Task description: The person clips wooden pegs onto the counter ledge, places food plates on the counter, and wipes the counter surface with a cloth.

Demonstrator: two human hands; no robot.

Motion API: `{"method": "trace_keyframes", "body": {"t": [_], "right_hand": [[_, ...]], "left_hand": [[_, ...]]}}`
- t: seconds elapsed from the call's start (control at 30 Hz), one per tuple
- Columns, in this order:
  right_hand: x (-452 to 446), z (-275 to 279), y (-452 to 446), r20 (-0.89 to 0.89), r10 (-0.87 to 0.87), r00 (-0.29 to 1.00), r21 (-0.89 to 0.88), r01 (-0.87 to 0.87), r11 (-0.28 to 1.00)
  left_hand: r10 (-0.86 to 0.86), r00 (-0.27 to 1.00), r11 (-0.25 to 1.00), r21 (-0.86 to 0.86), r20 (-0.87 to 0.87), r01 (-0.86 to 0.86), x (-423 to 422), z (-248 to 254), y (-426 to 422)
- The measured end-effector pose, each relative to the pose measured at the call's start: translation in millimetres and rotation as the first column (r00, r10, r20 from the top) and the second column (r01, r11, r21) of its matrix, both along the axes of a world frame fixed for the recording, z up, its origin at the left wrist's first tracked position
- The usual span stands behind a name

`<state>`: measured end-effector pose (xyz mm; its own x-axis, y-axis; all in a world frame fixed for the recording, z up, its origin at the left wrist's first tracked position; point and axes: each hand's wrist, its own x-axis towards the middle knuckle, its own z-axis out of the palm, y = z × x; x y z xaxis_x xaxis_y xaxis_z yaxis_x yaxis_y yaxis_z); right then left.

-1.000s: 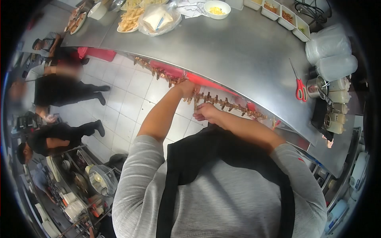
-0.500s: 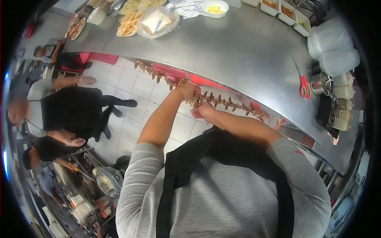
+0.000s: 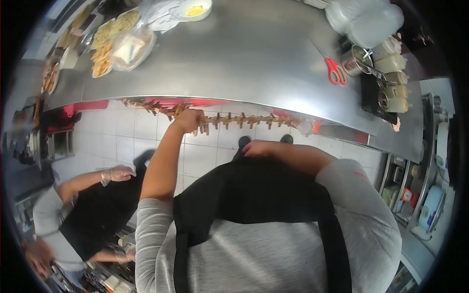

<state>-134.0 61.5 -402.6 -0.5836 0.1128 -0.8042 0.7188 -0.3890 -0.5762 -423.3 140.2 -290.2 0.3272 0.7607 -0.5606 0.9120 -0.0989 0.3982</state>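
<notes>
A long line of wooden clothespins [image 3: 243,120] runs just below the counter's front edge. My left hand [image 3: 189,120] is at this line, its fingers closed round clothespins at its left part. Several clothespins hang down beside the fingers. My right hand [image 3: 254,148] is lower, in front of my black apron [image 3: 273,195], apart from the line. Its fingers look curled, and whatever they may hold is hidden.
The steel counter [image 3: 234,58] carries red-handled scissors [image 3: 336,72], squeeze bottles [image 3: 392,63], a metal pot [image 3: 355,61], a bagged white block [image 3: 129,50], fried food [image 3: 101,58] and a white bowl [image 3: 195,10]. A gloved person [image 3: 97,215] stands close at my left.
My right hand has drawn back from the clothespin line towards my apron. My left hand stays at the line. The view has turned, and the gloved person appears nearer.
</notes>
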Motion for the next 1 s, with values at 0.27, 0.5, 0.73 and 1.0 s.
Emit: {"method": "trace_keyframes", "body": {"t": [0.27,0.5,0.73,1.0], "right_hand": [[144.1,30.7,-14.7,-0.076,-0.992,0.104,-0.43,0.894,0.127],[126.1,24.2,5.3,-0.181,-0.979,-0.097,-0.546,0.837,0.018],[156.9,28.7,-4.7,-0.155,-0.981,-0.118,-0.513,0.858,-0.022],[160.8,35.8,-13.3,-0.101,-0.99,0.103,-0.108,0.988,0.114]], "left_hand": [[-0.049,0.998,0.999,-0.003,0.043,0.049,-6.2,10.0,1.5],[-0.09,0.996,0.993,-0.072,0.016,0.091,-5.8,34.1,7.1],[-0.093,0.996,0.995,-0.037,-0.01,0.093,-6.1,26.4,11.6],[-0.131,0.965,0.97,0.174,-0.226,0.172,-0.4,-66.0,18.2]]}}
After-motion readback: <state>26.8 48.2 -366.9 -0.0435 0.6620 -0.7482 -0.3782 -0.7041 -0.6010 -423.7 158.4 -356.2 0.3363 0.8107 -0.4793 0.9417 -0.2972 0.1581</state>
